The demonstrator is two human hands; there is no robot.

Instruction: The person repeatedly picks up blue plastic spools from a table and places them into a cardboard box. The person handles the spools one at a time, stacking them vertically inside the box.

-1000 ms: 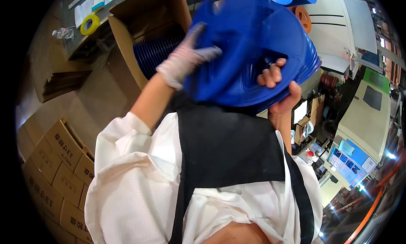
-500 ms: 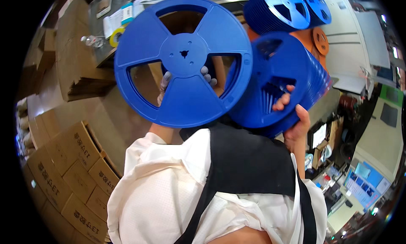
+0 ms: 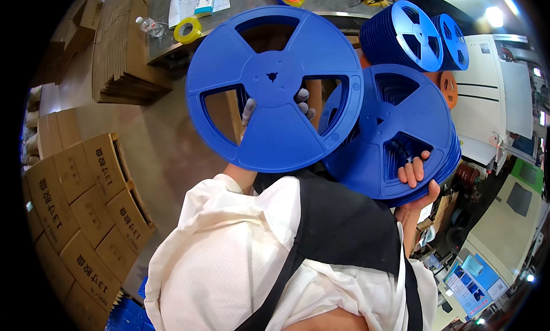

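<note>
My left hand [image 3: 248, 112] reaches up behind a large blue plastic reel [image 3: 272, 136] and grips it. Its fingertips, in pale coverings, show through two of the reel's cut-out windows, one on each side of a spoke; the palm is hidden. More rims show behind this front face. To the right, my right hand [image 3: 417, 179] is closed around the lower rim of a tilted stack of blue reels [image 3: 375, 127]. Several bare fingers reach into a window and the thumb lies outside the edge. The left reel overlaps this stack's left side.
Stacked blue reels [image 3: 421, 38] and an orange reel [image 3: 448, 89] stand at the back right. The grey table [image 3: 167, 41] holds yellow tape [image 3: 188, 30], a plastic bottle [image 3: 150, 26] and papers. Flattened cartons [image 3: 123, 50] and stacked boxes [image 3: 86, 210] are at left; a machine [image 3: 504, 210] is at right.
Both held sets of reels sit further right in view, as does the background table. The right stack has turned its front face more toward me. Both hands keep their grip.
</note>
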